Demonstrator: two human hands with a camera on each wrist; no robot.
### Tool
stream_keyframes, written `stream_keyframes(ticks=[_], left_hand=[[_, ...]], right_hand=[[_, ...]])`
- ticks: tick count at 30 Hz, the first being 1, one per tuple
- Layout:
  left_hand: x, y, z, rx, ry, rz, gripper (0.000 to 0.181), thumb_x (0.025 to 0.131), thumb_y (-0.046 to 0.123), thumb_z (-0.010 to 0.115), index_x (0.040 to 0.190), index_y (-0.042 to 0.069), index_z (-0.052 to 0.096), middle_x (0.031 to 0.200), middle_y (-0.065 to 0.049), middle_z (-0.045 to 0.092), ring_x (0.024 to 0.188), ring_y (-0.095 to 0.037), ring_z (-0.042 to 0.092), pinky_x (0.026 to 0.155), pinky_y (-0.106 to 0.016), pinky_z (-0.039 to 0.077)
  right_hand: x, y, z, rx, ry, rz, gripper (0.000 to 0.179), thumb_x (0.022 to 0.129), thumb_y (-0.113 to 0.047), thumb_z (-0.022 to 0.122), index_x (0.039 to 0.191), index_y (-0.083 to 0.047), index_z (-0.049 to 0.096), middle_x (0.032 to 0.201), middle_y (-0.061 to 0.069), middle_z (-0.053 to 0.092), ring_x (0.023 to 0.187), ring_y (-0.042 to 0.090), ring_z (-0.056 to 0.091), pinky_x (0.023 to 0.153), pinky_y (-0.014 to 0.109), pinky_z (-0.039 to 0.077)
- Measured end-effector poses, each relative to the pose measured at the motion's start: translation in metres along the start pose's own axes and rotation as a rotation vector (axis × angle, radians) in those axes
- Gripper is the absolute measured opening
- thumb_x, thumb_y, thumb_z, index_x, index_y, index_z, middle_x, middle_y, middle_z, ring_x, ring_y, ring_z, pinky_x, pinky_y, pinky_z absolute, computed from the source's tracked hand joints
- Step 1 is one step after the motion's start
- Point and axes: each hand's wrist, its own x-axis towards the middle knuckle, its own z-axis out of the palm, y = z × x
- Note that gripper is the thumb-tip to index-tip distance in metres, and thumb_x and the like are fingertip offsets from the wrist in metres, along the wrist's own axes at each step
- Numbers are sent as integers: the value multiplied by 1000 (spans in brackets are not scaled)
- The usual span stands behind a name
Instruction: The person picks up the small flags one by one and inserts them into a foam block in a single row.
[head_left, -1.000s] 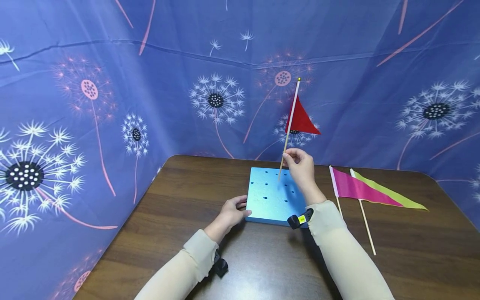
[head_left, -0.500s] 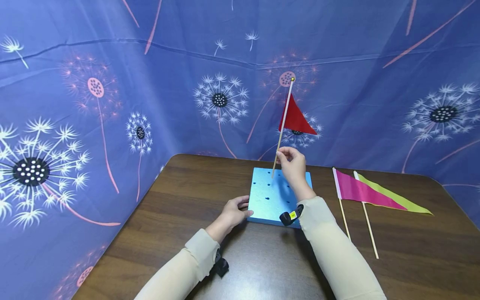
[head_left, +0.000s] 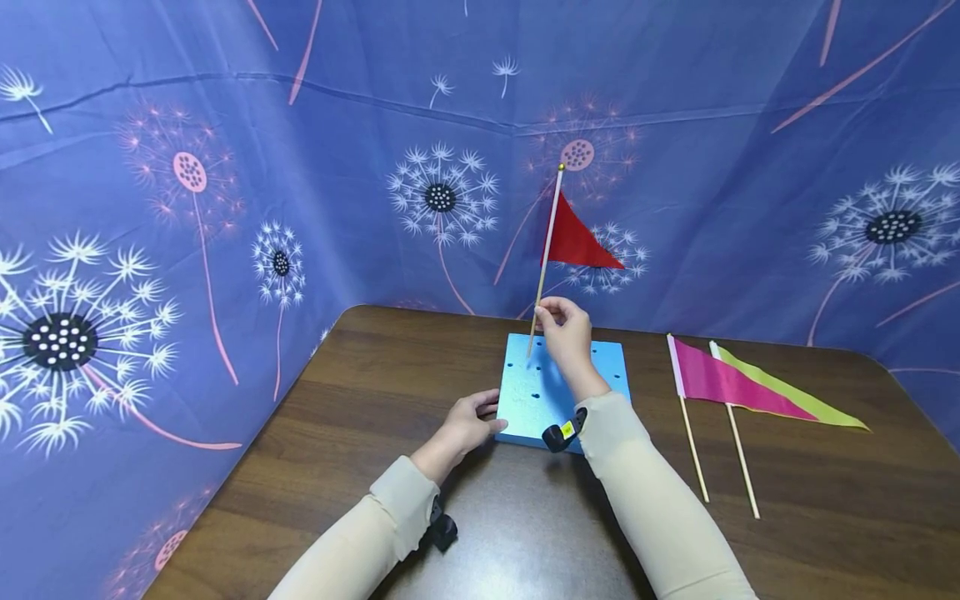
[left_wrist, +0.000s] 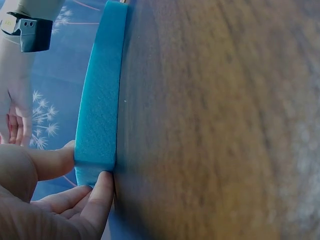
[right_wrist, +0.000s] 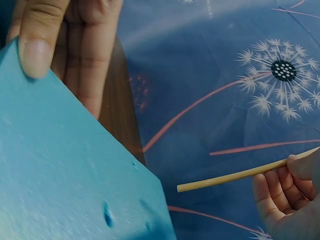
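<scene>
A light-blue block with several small holes in its top lies on the wooden table. At its left front corner my left hand grips it, thumb on the top face and fingers against the side. My right hand pinches the wooden stick of a red triangular flag between thumb and fingers. The flag is held nearly upright, its top tilted a little right, over the back left part of the block. In the right wrist view the stick's bare lower end is in the air, apart from the block.
A pink triangular flag and a yellow-green flag lie on the table right of the block, the pink partly covering the other. A blue dandelion-print cloth hangs behind and to the left.
My right hand has carried the red flag leftward over the block, from the back middle to the back left. My left hand stays at the block's corner.
</scene>
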Motion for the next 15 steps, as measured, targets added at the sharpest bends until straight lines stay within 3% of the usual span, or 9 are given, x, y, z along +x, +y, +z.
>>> stream_keyframes(ticks=[4,11,15], left_hand=[[0,-1,0,4,-9,2,55,85,-2,70,137,0,52,125,-18,64,121,-30,56,88,-29,52],[1,0,-2,28,-15,8,55,86,-1,69,138,0,50,127,-18,63,122,-29,55,88,-27,50],[2,-3,-2,35,-17,32,55,86,-2,68,137,-1,51,125,-19,63,121,-30,57,88,-28,51]], right_hand=[[0,3,7,4,4,13,15,95,-10,62,103,1,66,98,17,66,74,7,61,71,21,55],[2,7,21,49,-18,12,14,94,-8,62,102,3,65,97,19,66,83,24,65,76,31,58],[2,11,27,26,-32,9,14,95,-9,62,102,1,65,96,18,66,85,29,66,75,30,58]])
